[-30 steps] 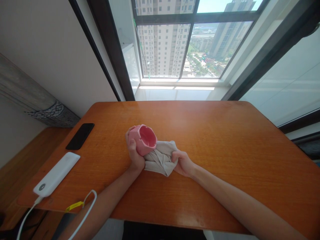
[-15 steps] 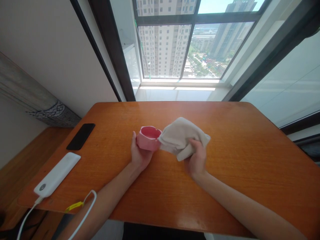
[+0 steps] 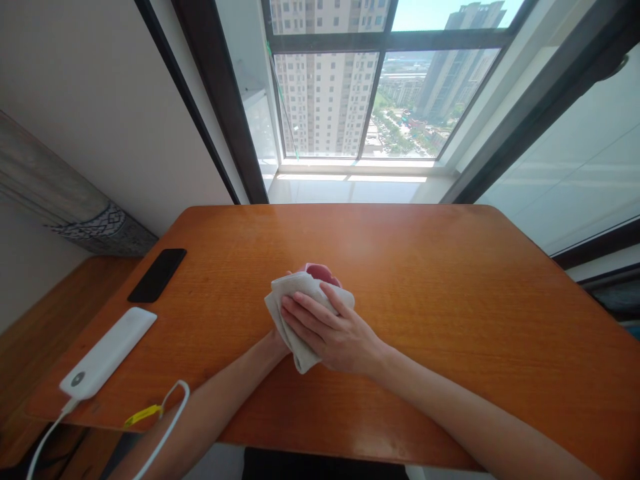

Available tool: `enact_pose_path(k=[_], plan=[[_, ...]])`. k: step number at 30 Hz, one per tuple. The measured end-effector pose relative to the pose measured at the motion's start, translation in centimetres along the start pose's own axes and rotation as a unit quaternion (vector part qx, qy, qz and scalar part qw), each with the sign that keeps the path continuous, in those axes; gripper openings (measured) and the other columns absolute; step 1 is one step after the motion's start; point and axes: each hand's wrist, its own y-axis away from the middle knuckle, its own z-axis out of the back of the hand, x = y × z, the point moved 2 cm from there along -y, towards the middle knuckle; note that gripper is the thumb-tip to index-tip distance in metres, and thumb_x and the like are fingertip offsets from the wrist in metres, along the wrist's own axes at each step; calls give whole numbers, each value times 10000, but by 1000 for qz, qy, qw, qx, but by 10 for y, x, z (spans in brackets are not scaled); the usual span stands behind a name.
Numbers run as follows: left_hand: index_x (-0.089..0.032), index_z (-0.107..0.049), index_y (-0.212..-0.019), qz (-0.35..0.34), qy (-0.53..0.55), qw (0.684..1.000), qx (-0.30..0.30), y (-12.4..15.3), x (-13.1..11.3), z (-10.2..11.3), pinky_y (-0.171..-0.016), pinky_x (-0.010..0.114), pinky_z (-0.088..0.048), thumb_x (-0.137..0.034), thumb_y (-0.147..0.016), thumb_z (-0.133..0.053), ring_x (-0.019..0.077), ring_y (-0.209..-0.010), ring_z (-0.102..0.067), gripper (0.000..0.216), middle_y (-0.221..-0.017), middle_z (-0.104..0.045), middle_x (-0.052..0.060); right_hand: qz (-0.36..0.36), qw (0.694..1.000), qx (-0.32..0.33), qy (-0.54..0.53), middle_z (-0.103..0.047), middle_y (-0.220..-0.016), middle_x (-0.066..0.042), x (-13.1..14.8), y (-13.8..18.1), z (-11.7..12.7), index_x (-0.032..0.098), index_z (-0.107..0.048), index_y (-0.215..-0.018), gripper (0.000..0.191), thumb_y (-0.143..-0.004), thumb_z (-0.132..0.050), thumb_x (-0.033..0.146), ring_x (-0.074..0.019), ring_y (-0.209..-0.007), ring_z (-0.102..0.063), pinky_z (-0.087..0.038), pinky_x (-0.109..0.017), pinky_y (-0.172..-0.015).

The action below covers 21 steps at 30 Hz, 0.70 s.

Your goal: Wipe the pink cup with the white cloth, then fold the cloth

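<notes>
A pink ashtray with a notched rim is held over the middle of the table, mostly covered by a folded off-white cloth. My left hand grips the ashtray from beneath and the left. The cloth hides nearly all of that hand, leaving mainly the wrist in sight. Across the front of the ashtray, my right hand presses the cloth against it, fingers laid over the fabric. One corner of the cloth hangs down below the right fingers.
On the left of the wooden table lie a black phone and a white power bank. A white cable with a yellow tag runs by my left forearm. Beyond the far edge is a window.
My right hand has brought the cloth leftward onto the ashtray, covering its front and my left hand. The ashtray now tilts, with its opening partly hidden.
</notes>
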Motion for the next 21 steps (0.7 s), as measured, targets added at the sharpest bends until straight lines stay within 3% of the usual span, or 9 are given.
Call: enact_pose_path(k=[3, 8, 12, 15, 17, 21], plan=[[-288, -349, -1736, -72, -62, 995, -40, 13, 0, -10, -1414, 724, 37, -669, -1091, -473, 315, -1628, 309, 759, -1872, 32, 61, 16, 1000, 1, 12, -442, -1781, -26, 0, 3, -2, 187, -588, -1596, 551, -1051, -512, 200, -277, -1746, -121, -182, -615, -1432], [-335, -310, -1747, -173, -128, 969, -121, 23, 4, -6, -1348, 790, -281, -526, -1052, -663, 424, -1710, -111, 803, -1813, -310, 169, 5, 1000, -6, 1, -444, -1779, -52, 1, 5, -2, 174, -593, -1590, 540, -1056, -520, 216, -296, -1748, -104, -160, -656, -1425], [-313, -246, -1767, -159, -162, 962, -154, 25, 1, -10, -1329, 765, -342, -476, -1025, -725, 440, -1695, -96, 898, -1821, -266, 175, -3, 1000, -6, -12, -430, -1785, -68, 3, 4, 1, 161, -583, -1596, 546, -1056, -525, 215, -305, -1745, -118, -132, -663, -1425], [-269, -433, -1697, -111, -116, 972, -169, 21, -1, -8, -1314, 753, -368, -490, -1007, -755, 457, -1685, -182, 793, -1794, -321, 205, -7, 1000, -16, -21, -433, -1783, -52, 4, 4, -1, 166, -590, -1590, 543, -1050, -535, 187, -296, -1745, -117, -103, -660, -1427], [-307, -571, -1603, -85, -30, 986, -142, 18, 1, 2, -1322, 741, -365, -506, -983, -783, 438, -1686, -225, 685, -1777, -383, 167, -9, 999, -23, -36, -452, -1772, -53, 4, 4, -1, 158, -593, -1586, 542, -1046, -545, 180, -290, -1745, -121, -114, -659, -1427], [-413, -658, -1511, -23, 170, 985, 21, 12, 11, 34, -1357, 641, -387, -477, -916, -863, 377, -1703, -180, 632, -1776, -407, 40, -20, 997, -33, -74, -501, -1738, -85, 5, 4, 3, 136, -566, -1603, 571, -1033, -555, 176, -289, -1733, -189, -219, -660, -1414]])
